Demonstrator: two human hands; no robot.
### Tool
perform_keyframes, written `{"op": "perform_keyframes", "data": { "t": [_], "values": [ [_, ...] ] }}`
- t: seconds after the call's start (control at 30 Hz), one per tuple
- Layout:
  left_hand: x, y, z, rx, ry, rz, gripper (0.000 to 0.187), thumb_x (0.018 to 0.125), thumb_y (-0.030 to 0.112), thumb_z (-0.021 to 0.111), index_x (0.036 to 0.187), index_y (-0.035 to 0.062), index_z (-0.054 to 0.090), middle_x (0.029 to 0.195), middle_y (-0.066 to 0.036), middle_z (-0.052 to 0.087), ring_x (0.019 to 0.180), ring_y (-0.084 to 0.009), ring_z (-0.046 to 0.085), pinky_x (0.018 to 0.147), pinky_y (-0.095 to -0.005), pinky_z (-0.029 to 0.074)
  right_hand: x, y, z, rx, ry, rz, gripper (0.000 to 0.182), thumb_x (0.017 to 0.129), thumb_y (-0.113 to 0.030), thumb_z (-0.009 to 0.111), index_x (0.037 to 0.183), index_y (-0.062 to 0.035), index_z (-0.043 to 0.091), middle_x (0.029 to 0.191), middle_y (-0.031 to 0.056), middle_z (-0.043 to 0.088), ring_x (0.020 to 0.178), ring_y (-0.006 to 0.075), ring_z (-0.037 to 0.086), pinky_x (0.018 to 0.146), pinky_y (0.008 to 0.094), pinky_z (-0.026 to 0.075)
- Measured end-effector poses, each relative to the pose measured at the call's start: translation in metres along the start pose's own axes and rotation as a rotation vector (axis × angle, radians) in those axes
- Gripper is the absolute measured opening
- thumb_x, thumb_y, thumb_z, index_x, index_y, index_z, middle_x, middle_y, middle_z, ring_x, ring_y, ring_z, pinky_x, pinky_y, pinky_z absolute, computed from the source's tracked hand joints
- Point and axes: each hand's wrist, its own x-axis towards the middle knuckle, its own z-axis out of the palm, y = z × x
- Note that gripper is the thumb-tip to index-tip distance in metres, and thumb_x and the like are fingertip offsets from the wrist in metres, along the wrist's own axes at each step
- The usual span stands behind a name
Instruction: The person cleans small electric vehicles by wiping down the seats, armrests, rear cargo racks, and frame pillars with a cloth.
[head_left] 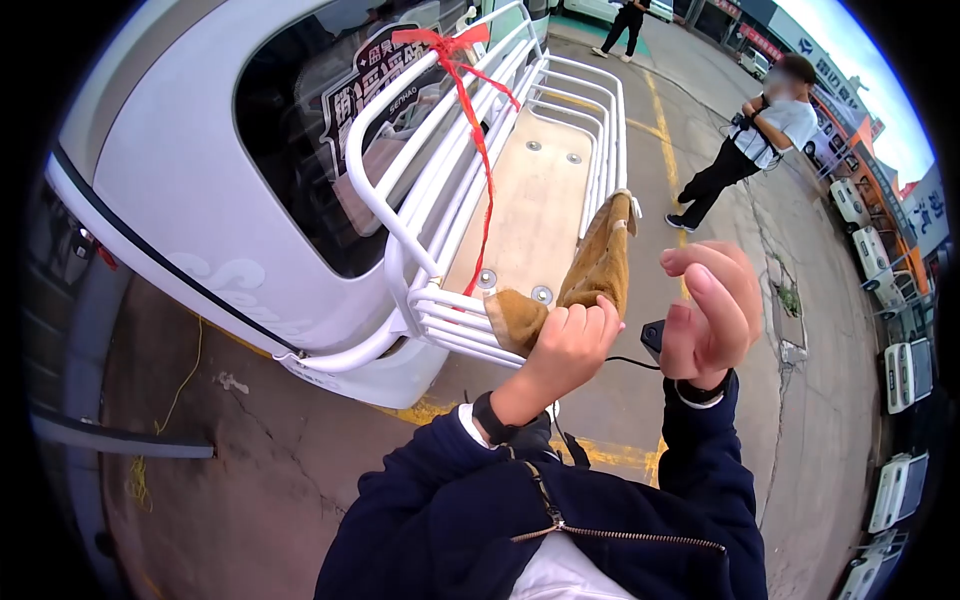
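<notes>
My left hand (572, 345) is closed on a brown cloth (598, 262) with stitched seams and a pale edge. The cloth drapes over the end rail of a white tubular rack (470, 335); one part stands up like a peak, and another part hangs left of my fingers. My right hand (712, 312) is raised in the air to the right of the rack, fingers loosely curled and apart, holding nothing visible. Beside its wrist sits a small black device (652, 338) with a thin cable. Both wrists wear dark bands.
A red ribbon (468, 110) is tied to the rack's upper rails, above its wooden floor panel (525, 200). The rack adjoins a white vehicle (200, 160). A person (750, 140) stands to the right on the pavement, another (626, 25) farther back. Parked vehicles (908, 375) line the right side.
</notes>
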Motion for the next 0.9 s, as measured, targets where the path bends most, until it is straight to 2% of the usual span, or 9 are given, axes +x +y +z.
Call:
{"op": "perform_keyframes", "data": {
  "t": [0.03,0.1,0.17,0.2,0.33,0.47,0.5,0.63,0.9],
  "values": [
    [-0.001,0.002,0.002,-0.003,0.008,0.000,0.025,0.092,0.028,0.057,0.090,0.0027,0.062,0.066,0.001,0.039,0.059,-0.0124,0.043,0.054,-0.0273,0.031,-0.019,0.013,0.009,-0.025,-0.104,0.109,0.038,0.059,-0.004,0.061,0.096,-0.0052,0.068,0.080,0.0096,0.065,0.063,0.0251,0.059,0.057,0.0321,0.045],
    [-0.004,0.006,0.010,-0.064,0.049,-0.052,0.017,0.088,0.020,0.057,0.089,0.0039,0.060,0.064,0.001,0.037,0.057,-0.0113,0.042,0.054,-0.0268,0.030,-0.065,0.040,0.034,0.111,-0.345,0.255,0.012,0.072,-0.007,0.058,0.080,-0.0049,0.068,0.080,0.0076,0.066,0.073,0.0240,0.061,0.071,0.0362,0.046],
    [-0.001,0.007,0.009,0.021,0.026,-0.047,0.014,0.085,0.017,0.057,0.089,0.0044,0.060,0.064,0.001,0.036,0.056,-0.0108,0.041,0.053,-0.0267,0.030,-0.124,0.064,0.056,0.469,-0.431,0.391,0.033,0.085,-0.017,0.043,0.058,-0.0056,0.059,0.060,0.0083,0.058,0.062,0.0254,0.053,0.071,0.0375,0.044],
    [-0.001,0.009,0.008,0.106,-0.010,-0.042,0.012,0.081,0.014,0.057,0.088,0.0050,0.060,0.063,0.002,0.034,0.056,-0.0103,0.040,0.053,-0.0265,0.030,-0.146,0.063,0.070,0.463,-0.097,0.394,0.041,0.086,-0.023,0.035,0.052,-0.0068,0.051,0.052,0.0072,0.049,0.055,0.0258,0.046,0.070,0.0371,0.043],
    [0.003,0.014,0.003,0.060,-0.070,-0.107,0.016,0.074,0.010,0.059,0.089,0.0062,0.063,0.062,0.001,0.036,0.056,-0.0117,0.042,0.053,-0.0277,0.032,-0.147,0.062,0.078,0.400,-0.025,0.357,0.037,0.083,-0.024,0.035,0.052,-0.0071,0.046,0.052,0.0065,0.045,0.053,0.0253,0.044,0.068,0.0383,0.043],
    [0.009,0.036,0.005,0.223,-0.107,-0.217,0.016,0.079,0.008,0.058,0.094,0.0029,0.063,0.066,0.000,0.040,0.058,-0.0130,0.043,0.056,-0.0270,0.036,-0.154,0.073,0.084,0.360,0.027,0.203,0.033,0.081,-0.023,0.036,0.053,-0.0071,0.045,0.053,0.0065,0.044,0.052,0.0242,0.045,0.064,0.0400,0.045],
    [0.013,0.041,0.003,0.277,-0.157,-0.230,0.017,0.084,0.008,0.058,0.098,0.0016,0.064,0.072,-0.002,0.049,0.065,-0.0137,0.049,0.062,-0.0262,0.041,-0.155,0.077,0.083,0.361,-0.007,0.157,0.043,0.093,-0.026,0.032,0.057,-0.0064,0.046,0.057,0.0063,0.048,0.055,0.0244,0.048,0.067,0.0416,0.045],
    [0.020,0.057,0.018,0.474,-0.203,-0.246,0.021,0.088,0.012,0.058,0.106,0.0030,0.065,0.089,-0.004,0.060,0.081,-0.0148,0.059,0.072,-0.0244,0.045,-0.161,0.106,0.089,0.373,0.002,0.012,0.032,0.085,-0.024,0.038,0.061,-0.0068,0.050,0.060,0.0057,0.050,0.056,0.0242,0.049,0.061,0.0379,0.047],
    [0.078,0.072,0.088,0.778,-0.337,-0.360,0.024,0.089,0.010,0.057,0.111,0.0013,0.064,0.102,-0.007,0.062,0.090,-0.0178,0.061,0.081,-0.0278,0.047,-0.172,0.203,0.103,0.350,-0.051,-0.214,0.031,0.090,-0.029,0.038,0.072,-0.0087,0.054,0.071,0.0048,0.054,0.066,0.0237,0.054,0.065,0.0346,0.049]
  ]
}}
